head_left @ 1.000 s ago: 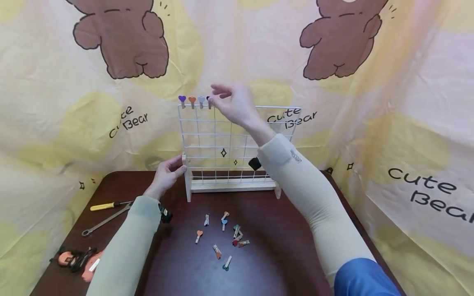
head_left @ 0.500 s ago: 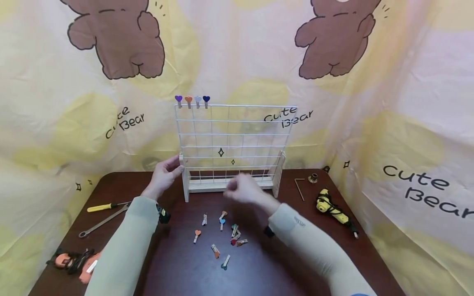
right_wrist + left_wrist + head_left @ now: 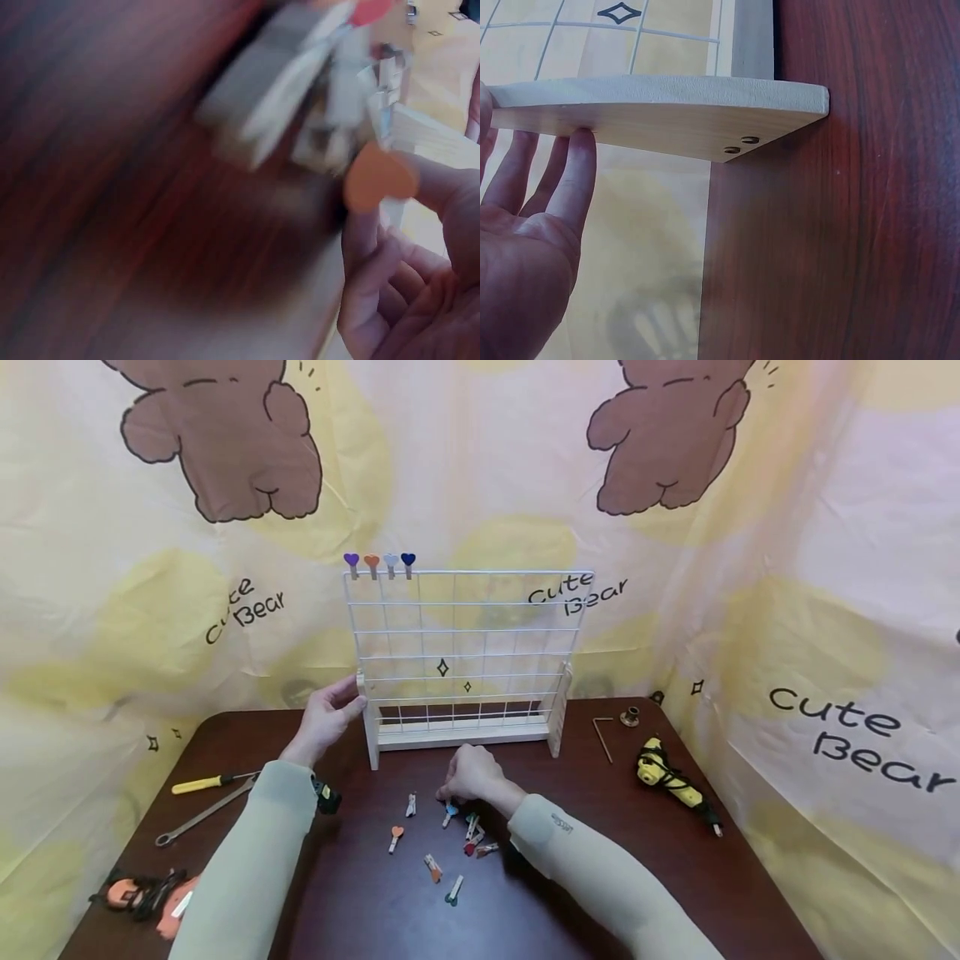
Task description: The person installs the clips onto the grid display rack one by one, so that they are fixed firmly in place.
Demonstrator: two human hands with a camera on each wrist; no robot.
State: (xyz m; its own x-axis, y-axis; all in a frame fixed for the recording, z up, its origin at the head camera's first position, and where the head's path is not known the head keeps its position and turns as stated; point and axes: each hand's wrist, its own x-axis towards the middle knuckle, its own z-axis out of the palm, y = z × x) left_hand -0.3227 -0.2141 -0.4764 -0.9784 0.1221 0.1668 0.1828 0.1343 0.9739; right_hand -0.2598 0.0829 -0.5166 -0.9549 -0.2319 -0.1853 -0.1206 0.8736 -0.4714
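Observation:
A white wire grid rack (image 3: 480, 631) stands upright in a wooden frame at the back of the table. Four-part wording aside, several heart-topped clothespins (image 3: 371, 565) are clipped along its top left edge: purple, orange, pale blue and dark blue. My left hand (image 3: 324, 720) holds the frame's left wooden side (image 3: 667, 112), fingertips against its outer face. Low over the table, my right hand (image 3: 474, 774) pinches a clothespin with an orange heart (image 3: 379, 178) between thumb and forefinger. Beside it lies a blue-heart clothespin (image 3: 449, 814), with more loose clothespins (image 3: 472, 827) close by.
An orange-heart clothespin (image 3: 396, 838) and a green one (image 3: 453, 891) lie nearer the front. At left are a yellow-handled screwdriver (image 3: 198, 785), a wrench (image 3: 202, 814) and an orange corded tool (image 3: 142, 893). A yellow corded tool (image 3: 675, 781) and a hex key (image 3: 603, 739) lie at right.
My right hand has left the dark blue clothespin on the rack's top wire, come down to the table and taken hold of an orange-heart clothespin. The left hand stays on the frame.

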